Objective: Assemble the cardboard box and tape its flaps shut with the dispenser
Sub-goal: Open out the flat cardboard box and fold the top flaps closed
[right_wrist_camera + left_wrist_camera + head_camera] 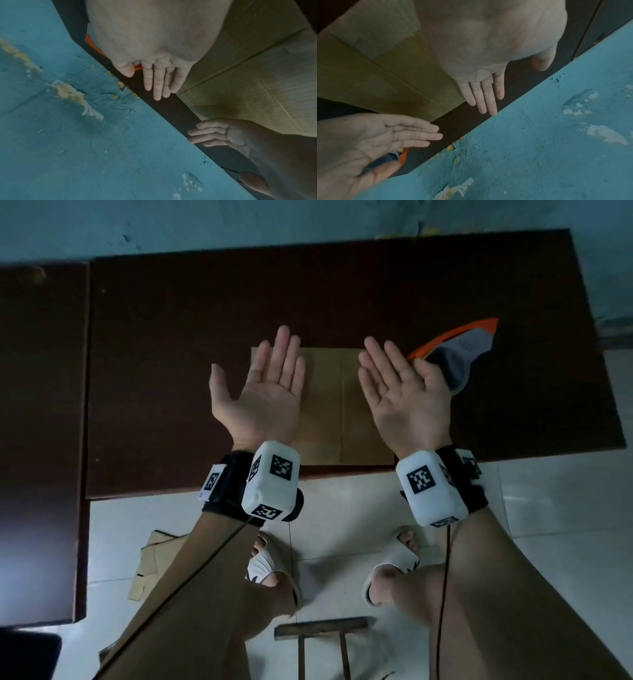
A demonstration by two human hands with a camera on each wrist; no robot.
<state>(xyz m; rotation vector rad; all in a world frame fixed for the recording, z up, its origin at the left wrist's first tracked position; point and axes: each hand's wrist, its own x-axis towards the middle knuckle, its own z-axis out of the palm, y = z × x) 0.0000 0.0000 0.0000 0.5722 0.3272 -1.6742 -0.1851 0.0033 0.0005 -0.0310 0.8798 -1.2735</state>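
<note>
A flattened brown cardboard box [337,412] lies on the dark table [171,354], near its front edge. Both hands hover palm-up above it, holding nothing. My left hand [263,385] is over the box's left side with fingers straight. My right hand [397,385] is over the right side, also flat. An orange and grey tape dispenser [459,350] lies on the table just behind and right of the right hand, partly hidden by it. The left wrist view shows the box [376,65] under both palms; in the right wrist view the box [257,75] lies right of the fingers.
A blue peeling wall [239,224] runs behind the table. A second dark table [37,422] adjoins on the left. On the tiled floor [565,525] below lie more flat cardboard pieces [154,563] and a wooden frame [322,628] near my sandalled feet.
</note>
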